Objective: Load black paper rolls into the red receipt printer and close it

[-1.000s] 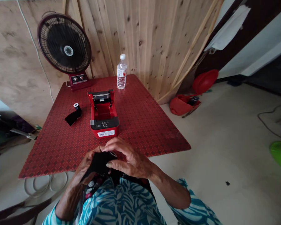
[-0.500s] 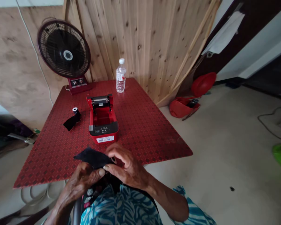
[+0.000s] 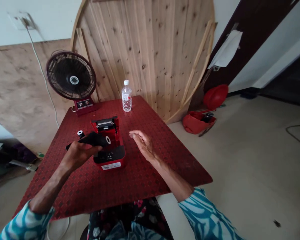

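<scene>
Pinched in my left fingers (image 3: 95,151), a black roll (image 3: 99,139) juts past the thumb tip, its white core over the open red printer (image 3: 120,160) on the counter (image 3: 145,180); my right fingers (image 3: 138,134), loosely open and empty, hang apart from it at the printer's right.

A black, white-cored roll (image 3: 97,138) is held sideways over the open red-and-black printer (image 3: 114,153).

Red printer (image 3: 113,153) partly hidden behind the black roll (image 3: 93,138), its label (image 3: 111,166) illegible.
</scene>
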Available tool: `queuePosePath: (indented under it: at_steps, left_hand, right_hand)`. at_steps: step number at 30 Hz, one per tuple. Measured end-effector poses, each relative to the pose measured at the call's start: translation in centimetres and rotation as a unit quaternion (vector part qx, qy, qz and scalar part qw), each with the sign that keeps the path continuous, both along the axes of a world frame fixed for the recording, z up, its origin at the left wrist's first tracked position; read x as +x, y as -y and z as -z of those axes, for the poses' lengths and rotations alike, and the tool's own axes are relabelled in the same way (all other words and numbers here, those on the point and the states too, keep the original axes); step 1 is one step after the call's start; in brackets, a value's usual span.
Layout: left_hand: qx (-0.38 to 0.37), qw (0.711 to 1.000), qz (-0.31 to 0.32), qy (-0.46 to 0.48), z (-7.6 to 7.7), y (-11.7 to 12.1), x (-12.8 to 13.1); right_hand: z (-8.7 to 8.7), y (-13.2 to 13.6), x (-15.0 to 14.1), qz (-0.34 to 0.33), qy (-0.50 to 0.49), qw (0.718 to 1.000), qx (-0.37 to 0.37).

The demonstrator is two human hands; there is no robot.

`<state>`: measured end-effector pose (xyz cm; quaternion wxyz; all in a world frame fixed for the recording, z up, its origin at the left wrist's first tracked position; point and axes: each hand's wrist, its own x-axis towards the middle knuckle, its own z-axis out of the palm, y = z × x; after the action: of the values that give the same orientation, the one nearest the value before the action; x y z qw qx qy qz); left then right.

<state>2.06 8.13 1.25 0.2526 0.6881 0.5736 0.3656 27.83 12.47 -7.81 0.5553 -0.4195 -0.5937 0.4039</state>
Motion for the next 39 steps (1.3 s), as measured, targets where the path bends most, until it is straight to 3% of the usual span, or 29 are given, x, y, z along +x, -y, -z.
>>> queuePosePath:
  at_steps: [3, 8, 17, 22, 26, 29, 34, 39]
  left_hand:
    - [-0.019, 0.992, 0.038, -0.12, 1.0, -2.2, 0.7]
    - [-0.056, 0.973, 0.082, -0.21, 1.6, -4.2, 0.6]
    - [-0.061, 0.955, 0.068, -0.282, 1.1, -5.1, 1.7]
    - [-0.021, 0.942, 0.115, -0.316, 2.5, -6.2, 1.7]
    - [-0.014, 0.934, 0.1, -0.344, 3.8, -8.1, 1.9]
    - [-0.024, 0.934, 0.109, -0.34, 3.8, -8.8, 1.7]
    - [-0.045, 0.951, 0.138, -0.275, 2.2, -7.4, 0.6]
    - [0.014, 0.976, 0.11, -0.188, 1.3, -5.2, 0.3]
  right_hand:
    - [2.5, -1.6, 0.0, 0.033, 0.06, 0.997, 0.04]
    - [5.5, -2.1, 0.8, 0.043, 0.122, 0.99, 0.048]
    - [5.4, -2.2, 0.9, 0.016, 0.154, 0.987, 0.048]
    - [5.5, -2.3, 0.9, 0.008, 0.154, 0.987, 0.054]
    - [5.6, -2.3, 0.9, 0.01, 0.149, 0.988, 0.046]
    - [5.9, -2.5, 0.8, 0.019, 0.144, 0.989, 0.04]
    - [6.0, -2.5, 0.8, 0.02, 0.14, 0.989, 0.041]
    - [6.0, -2.6, 0.8, 0.024, 0.133, 0.99, 0.04]
